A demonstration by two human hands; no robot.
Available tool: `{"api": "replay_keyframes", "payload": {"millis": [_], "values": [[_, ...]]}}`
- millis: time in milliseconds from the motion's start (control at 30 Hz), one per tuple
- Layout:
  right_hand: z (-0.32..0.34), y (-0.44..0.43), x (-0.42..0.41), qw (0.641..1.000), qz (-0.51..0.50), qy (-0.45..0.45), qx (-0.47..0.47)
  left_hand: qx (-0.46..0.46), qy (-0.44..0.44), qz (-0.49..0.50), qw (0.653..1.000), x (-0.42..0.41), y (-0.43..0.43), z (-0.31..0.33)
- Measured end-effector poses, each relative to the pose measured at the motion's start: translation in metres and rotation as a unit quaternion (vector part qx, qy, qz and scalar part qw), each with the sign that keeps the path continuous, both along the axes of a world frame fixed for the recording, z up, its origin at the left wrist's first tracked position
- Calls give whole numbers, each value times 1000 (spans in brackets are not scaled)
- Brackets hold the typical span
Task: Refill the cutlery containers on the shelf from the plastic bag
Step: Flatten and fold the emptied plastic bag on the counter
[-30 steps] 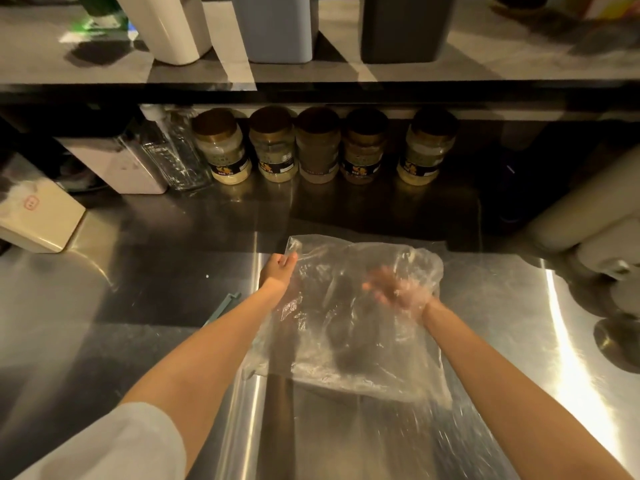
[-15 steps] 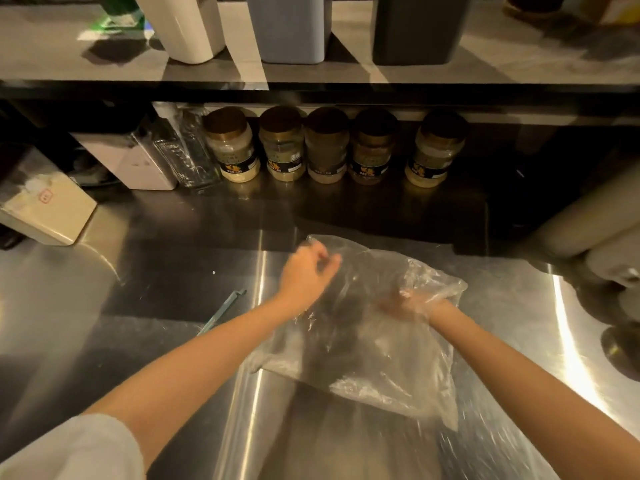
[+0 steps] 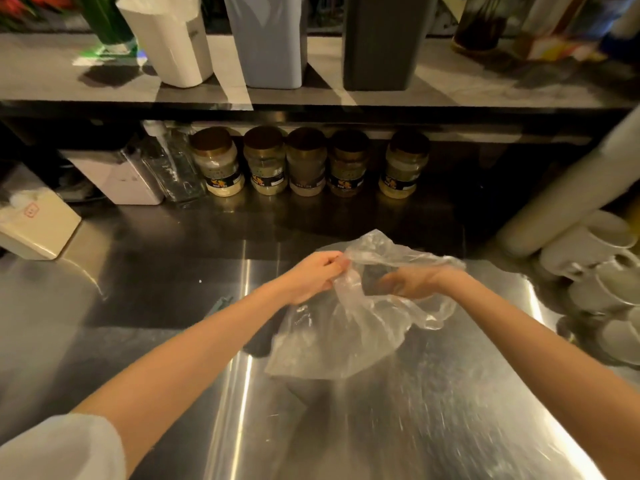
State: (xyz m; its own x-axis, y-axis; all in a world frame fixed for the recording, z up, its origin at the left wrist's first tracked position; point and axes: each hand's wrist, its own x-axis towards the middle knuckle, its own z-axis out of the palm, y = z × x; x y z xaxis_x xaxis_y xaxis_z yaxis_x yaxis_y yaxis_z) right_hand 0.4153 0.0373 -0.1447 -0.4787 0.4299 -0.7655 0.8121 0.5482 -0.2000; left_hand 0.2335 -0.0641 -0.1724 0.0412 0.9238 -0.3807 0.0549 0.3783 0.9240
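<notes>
Nearest us, the steel bench (image 3: pixel 433 427) carries the plastic bag (image 3: pixel 332 344), which sags onto it with its mouth lifted. Our left hand (image 3: pixel 311 277) pinches the bag's rim, fingers (image 3: pixel 334 264) curled tight on the film. Our right hand (image 3: pixel 410 284) is inside the mouth, seen only through the plastic, and we cannot tell whether it has closed on anything. A dark patch shows in the bag beside it, too blurred to call cutlery.

We judge the main risk to be the slack, thin film. If the left pinch slips, the mouth collapses around the wrist and pieces could snag or spill across the bench. Carrying a handful upward could also clip the cups (image 3: pixel 609 271) stacked at the right.

Farther back, five lidded jars (image 3: pixel 306 164) with pale, powdery fill stand in a row under the shelf (image 3: pixel 485 88). On it stand a white container (image 3: pixel 169 43), a blue-grey container (image 3: pixel 266 43) and a dark grey container (image 3: pixel 384 43). Their tops are out of frame, so we cannot see what they hold.
</notes>
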Motion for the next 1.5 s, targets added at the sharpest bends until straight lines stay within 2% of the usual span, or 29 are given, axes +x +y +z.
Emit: {"api": "replay_keyframes", "payload": {"millis": [133,267,400,467,567,667,767,800,867,933,967,1000,1033,1067,1133,1200,1300,1433,1467,1500], "values": [[1,-13,-7,997,-22,78,15,-25,-12,-2,1000,-15,-11,7],[6,-42,-24,987,-53,138,58,-43,-56,40,997,-25,-28,0],[-8,-65,-46,978,-58,199,-34,-50,-124,92,987,-37,-50,-13],[-27,-68,-56,986,-8,164,0,-51,-144,125,980,-45,-62,-22],[-51,-67,-65,994,58,86,32,-36,-103,177,978,-58,-74,-34],[-55,-61,-64,995,67,77,12,22,-13,213,977,-68,-76,-40],[-41,-59,-58,996,44,80,-22,91,67,203,973,-70,-72,-32],[-38,-58,-56,996,35,82,-16,124,98,214,964,-67,-71,-24],[-37,-56,-54,997,27,69,3,245,167,244,923,-53,-69,2],[-39,-54,-54,998,34,55,28,389,224,157,880,-37,-68,31],[-38,-54,-54,998,36,46,36,413,240,65,876,-28,-67,42],[-39,-53,-54,998,35,43,42,381,273,-38,883,-20,-64,48],[-41,-53,-53,998,29,41,50,306,323,-133,885,-15,-59,46],[-45,-53,-52,997,22,45,63,218,392,-206,870,-13,-53,36],[-51,-53,-49,995,10,54,84,71,492,-275,823,-15,-45,9],[-57,-53,-45,995,-6,57,77,6,510,-270,816,-19,-40,-15],[-60,-55,-37,996,-42,62,43,-8,497,-221,839,-19,-37,-35],[-75,-54,-31,994,-50,70,63,-46,484,-190,853,-10,-22,-55],[-80,-53,-30,994,-46,72,65,-61,473,-168,863,-7,-19,-61],[-76,-55,-30,996,-33,58,67,-85,434,-110,890,-3,-15,-64]]}}
